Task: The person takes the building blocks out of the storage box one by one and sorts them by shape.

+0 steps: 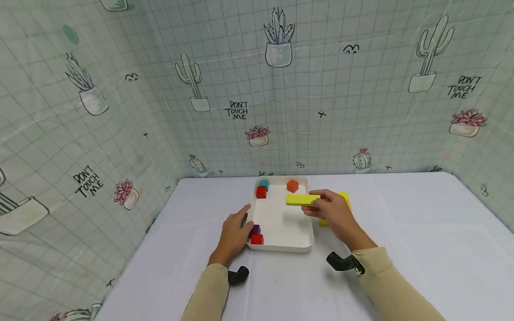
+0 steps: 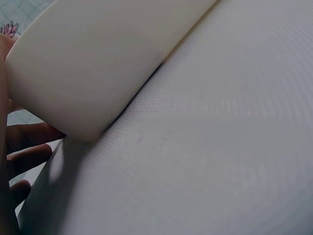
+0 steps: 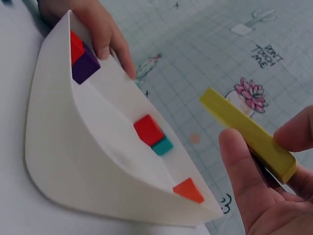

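A long yellow block [image 1: 298,200] is pinched between the thumb and fingers of my right hand [image 1: 332,212], held up over the right side of a white tray [image 1: 281,248]. My left hand [image 1: 234,231] grips the tray's left wall, thumb over the rim and fingers outside. Close to that thumb, a purple cube [image 1: 256,229] and a red cube [image 1: 257,239] sit in the near left corner. Another red cube [image 1: 261,192] and a teal cube [image 1: 263,183] lie together at the far left. An orange block [image 1: 292,186] rests at the far right inside the tray.
More yellow [image 1: 344,196] shows on the table to the right of the tray, partly hidden behind my right hand. A white cloth covers the table [image 1: 417,232]. Curtains [image 1: 305,89] printed with cacti stand behind and along the sides.
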The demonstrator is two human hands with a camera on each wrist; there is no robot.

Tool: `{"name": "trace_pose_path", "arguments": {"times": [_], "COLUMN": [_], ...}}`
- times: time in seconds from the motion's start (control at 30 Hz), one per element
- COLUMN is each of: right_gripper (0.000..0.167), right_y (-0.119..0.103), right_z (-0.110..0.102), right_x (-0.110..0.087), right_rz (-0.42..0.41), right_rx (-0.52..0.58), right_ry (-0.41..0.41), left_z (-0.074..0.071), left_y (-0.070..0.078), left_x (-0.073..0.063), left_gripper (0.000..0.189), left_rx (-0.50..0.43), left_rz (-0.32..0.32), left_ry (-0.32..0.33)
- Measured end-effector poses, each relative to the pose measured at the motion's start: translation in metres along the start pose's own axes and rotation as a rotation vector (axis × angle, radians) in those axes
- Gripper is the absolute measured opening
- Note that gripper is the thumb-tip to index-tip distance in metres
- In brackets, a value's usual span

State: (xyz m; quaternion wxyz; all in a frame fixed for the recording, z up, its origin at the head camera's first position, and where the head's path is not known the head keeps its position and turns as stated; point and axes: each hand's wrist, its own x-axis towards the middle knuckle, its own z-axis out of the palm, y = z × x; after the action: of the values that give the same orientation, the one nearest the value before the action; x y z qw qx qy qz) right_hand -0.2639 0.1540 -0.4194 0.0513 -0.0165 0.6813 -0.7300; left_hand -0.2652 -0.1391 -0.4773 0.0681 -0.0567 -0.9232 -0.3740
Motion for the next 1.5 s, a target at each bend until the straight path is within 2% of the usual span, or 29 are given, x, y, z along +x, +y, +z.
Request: {"name": "trace_pose_path", "arguments": {"times": [0.23, 0.47, 0.7, 0.87, 1.1, 1.5], "right_gripper": [0.047, 0.048, 0.048, 0.046, 0.047, 0.055], "right_y": [-0.001, 0.007, 0.012, 0.015, 0.023, 0.034], "right_z": [-0.023, -0.049, -0.064, -0.07, -0.076, -0.069], "right_x": [-0.01, -0.023, -0.031, -0.037, -0.043, -0.048], "right_rz": [-0.007, -0.011, -0.019, -0.009, 0.061, 0.162], "right_rx": [-0.029, -0.061, -0.057, -0.069, -0.099, -0.152], "right_ry": [0.01, 0.021, 0.048, 0.069, 0.085, 0.076], "left_z": [-0.005, -0.003, -0.001, 0.0, 0.001, 0.001], "left_y": [0.001, -0.003, -0.003, -0.002, 0.0, -0.001], "left_x": [0.002, 0.002, 0.001, 0.0, 0.001, -0.001], "left_gripper": [0.056, 0.056, 0.056, 0.056, 0.056, 0.056], "left_rx": [-0.004, 0.002, -0.008, -0.01, -0.014, -0.017], "left_rz": [0.012, -0.001, 0.01, 0.0, -0.004, -0.026], "left_ry": [0.011, 0.002, 0.011, 0.009, 0.002, -0.008]}}
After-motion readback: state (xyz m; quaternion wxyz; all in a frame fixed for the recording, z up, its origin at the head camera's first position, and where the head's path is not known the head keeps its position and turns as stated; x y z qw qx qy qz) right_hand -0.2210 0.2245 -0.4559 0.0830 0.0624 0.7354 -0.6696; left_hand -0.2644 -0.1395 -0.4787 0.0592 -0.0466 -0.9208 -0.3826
